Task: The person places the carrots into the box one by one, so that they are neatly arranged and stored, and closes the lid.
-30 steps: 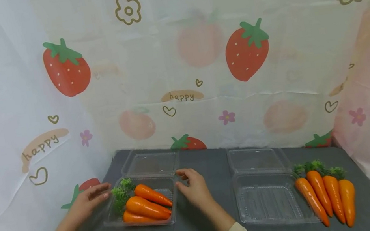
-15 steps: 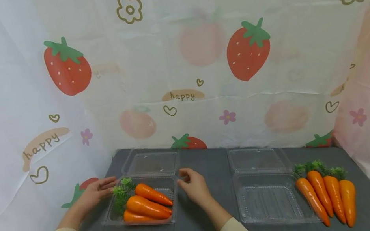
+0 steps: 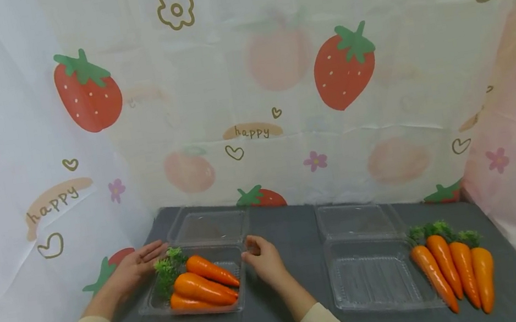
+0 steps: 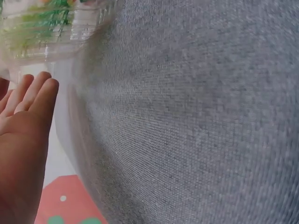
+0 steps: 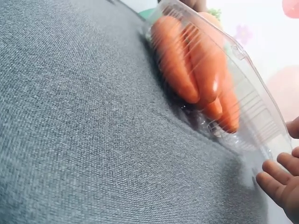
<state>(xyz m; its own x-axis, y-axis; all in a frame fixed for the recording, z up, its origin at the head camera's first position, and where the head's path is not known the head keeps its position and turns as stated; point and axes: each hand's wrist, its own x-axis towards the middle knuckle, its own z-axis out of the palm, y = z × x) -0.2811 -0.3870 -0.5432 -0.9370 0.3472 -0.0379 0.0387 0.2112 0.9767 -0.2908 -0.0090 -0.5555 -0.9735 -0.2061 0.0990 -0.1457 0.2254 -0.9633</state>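
Note:
A clear plastic clamshell box (image 3: pixel 230 308) at the left of the head view holds several orange carrots (image 3: pixel 207 288) with leafy green tops (image 3: pixel 168 269). Its lid (image 3: pixel 210 226) lies folded back behind it. My left hand (image 3: pixel 138 268) is at the box's left side, fingers extended, fingertips near the back left corner. On the opposite side my right hand (image 3: pixel 268 259) has its loosely bent fingers by the back right rim. In the right wrist view the fingers (image 5: pixel 275 172) lie beside the box's clear wall (image 5: pixel 261 116), with the thumb near the rim.
A second clear box (image 3: pixel 375 277) stands open to the right, its lid (image 3: pixel 359 221) folded back. Several more carrots (image 3: pixel 464 269) lie in a row along its right side. The grey cloth surface (image 3: pixel 293 228) ends at a strawberry-print curtain (image 3: pixel 296 149) behind and at both sides.
My left hand has moved slightly back and toward the box's back left corner, its palm turned more upward. My right hand has barely shifted. The carrots lie as before.

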